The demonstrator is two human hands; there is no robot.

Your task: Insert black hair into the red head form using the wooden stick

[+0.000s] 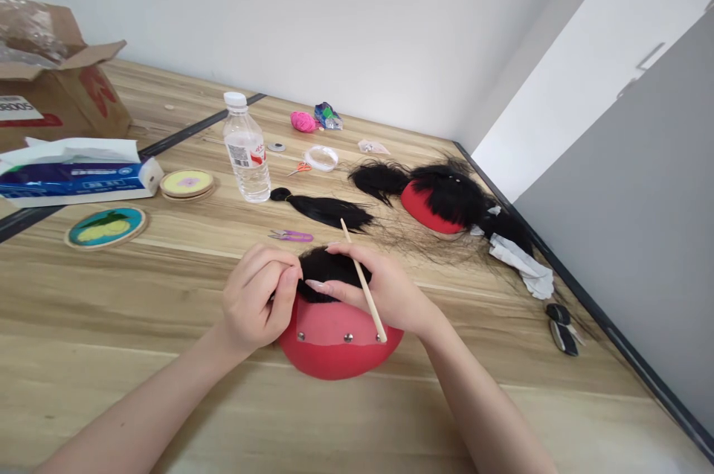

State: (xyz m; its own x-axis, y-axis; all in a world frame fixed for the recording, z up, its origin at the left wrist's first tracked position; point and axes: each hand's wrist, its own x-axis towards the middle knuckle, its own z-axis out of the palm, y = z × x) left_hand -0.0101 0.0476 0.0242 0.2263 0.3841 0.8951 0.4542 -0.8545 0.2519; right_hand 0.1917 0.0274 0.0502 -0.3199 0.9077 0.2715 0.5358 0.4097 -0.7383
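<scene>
Out on the wood-grain table, front and centre, sits a red dome, black hair over its far side and a translucent panel pinned across its near side. Here's the left hand, closed, thumb pressed to forefinger in a pinch on the hair at the dome's left edge. Over on the right, the right hand rests on that hair, thumb and forefinger parted, a pale wooden stick slanting across it; whether the hidden fingers grip anything, I can't tell from here. Just beyond the hands, purple snips lie near a tied black hank, with a water bottle upright to its left. And off to the right, a second red dome, black hair spilling over it, crumpled white tissue nearby.
</scene>
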